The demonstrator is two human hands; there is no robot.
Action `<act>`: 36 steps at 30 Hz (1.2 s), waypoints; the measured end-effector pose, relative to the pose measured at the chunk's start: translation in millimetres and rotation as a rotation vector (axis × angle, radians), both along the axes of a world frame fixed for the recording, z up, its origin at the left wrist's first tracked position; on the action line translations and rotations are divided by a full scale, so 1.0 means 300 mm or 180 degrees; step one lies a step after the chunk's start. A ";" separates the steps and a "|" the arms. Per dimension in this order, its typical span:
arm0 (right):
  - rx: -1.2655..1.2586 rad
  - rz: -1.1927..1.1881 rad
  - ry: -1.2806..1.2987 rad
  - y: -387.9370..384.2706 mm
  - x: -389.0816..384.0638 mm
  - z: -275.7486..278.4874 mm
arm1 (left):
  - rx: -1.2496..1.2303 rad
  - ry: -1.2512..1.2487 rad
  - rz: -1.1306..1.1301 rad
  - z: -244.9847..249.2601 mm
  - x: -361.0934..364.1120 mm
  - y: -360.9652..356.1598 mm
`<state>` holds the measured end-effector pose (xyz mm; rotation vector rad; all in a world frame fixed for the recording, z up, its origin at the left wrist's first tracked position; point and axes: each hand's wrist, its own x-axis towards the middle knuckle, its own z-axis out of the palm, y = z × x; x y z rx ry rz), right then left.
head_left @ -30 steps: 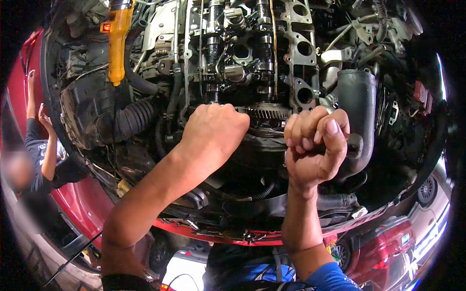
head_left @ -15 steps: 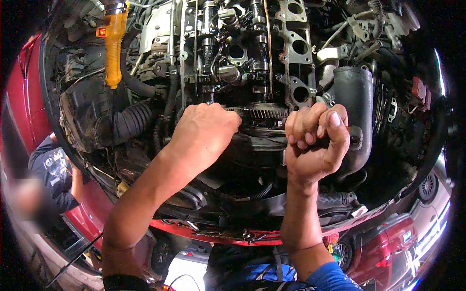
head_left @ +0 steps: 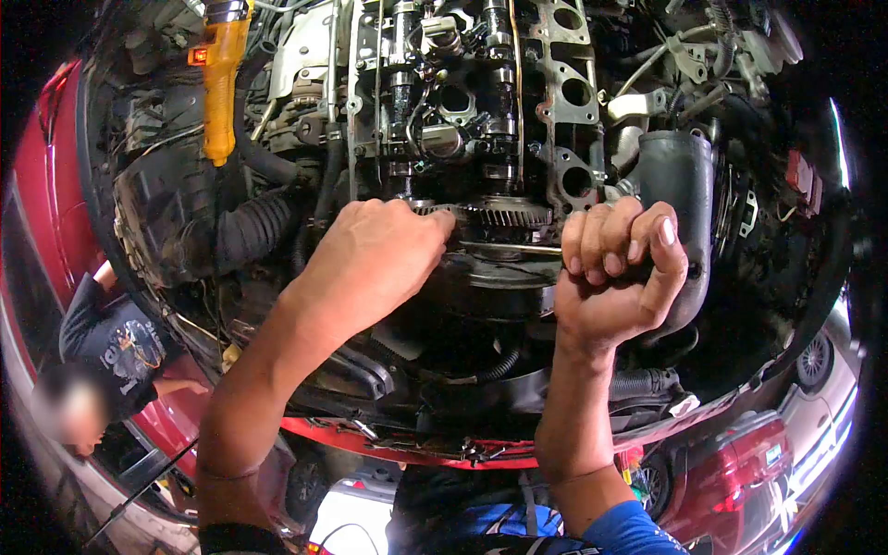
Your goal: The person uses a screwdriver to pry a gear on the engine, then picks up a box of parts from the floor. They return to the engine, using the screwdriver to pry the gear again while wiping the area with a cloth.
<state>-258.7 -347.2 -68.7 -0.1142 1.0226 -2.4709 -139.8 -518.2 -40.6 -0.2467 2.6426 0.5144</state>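
Observation:
My left hand [head_left: 375, 259] is closed with its back up at the left camshaft gear, its fingertips hidden beneath it. Right of it my right hand [head_left: 622, 268] is curled, palm side up, with its fingers round the end of a thin metal rod [head_left: 513, 248]. The rod runs level from there toward my left hand, just below the toothed gear [head_left: 509, 215]. What my left fingers grip cannot be made out. Above both hands the opened engine shows its camshafts [head_left: 500, 102].
A yellow work light [head_left: 219, 102] hangs at the upper left. A ribbed black hose [head_left: 254, 231] lies left of my hands, a wide grey pipe [head_left: 675, 176] at the right. Another person [head_left: 116, 342] is at the far left, beside a red car [head_left: 55, 185].
My right hand has moved slightly to the right, and more of the rod shows. My left hand has shifted slightly left. The other person has moved a little right and down.

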 end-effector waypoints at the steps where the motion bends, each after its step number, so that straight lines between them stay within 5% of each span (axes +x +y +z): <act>1: -0.0017 -0.0018 0.0007 0.001 -0.003 0.000 | 0.0009 -0.0006 0.0051 0.002 0.010 -0.008; 8: -0.0051 -0.0182 0.0071 0.007 -0.016 -0.002 | 0.0482 0.0341 0.1508 0.205 0.242 0.016; 16: -0.0230 0.0017 0.0012 0.009 -0.010 0.008 | 0.0988 -0.1238 0.2055 0.345 0.782 0.272; 22: -0.0143 0.0110 0.0223 -0.001 0.016 0.035 | 0.0695 -0.2345 0.2075 0.278 1.238 0.480; 26: -0.0173 0.0188 0.0357 -0.002 0.029 0.058 | 0.0504 -0.2184 0.2394 0.113 1.627 0.686; 35: -0.0291 0.0257 0.0307 -0.007 0.046 0.085 | -0.0272 -0.2612 0.3155 -0.126 1.993 0.910; 36: -0.0345 0.0290 0.0300 -0.003 0.040 0.080 | -0.0199 -0.3165 0.3197 -0.146 2.014 0.916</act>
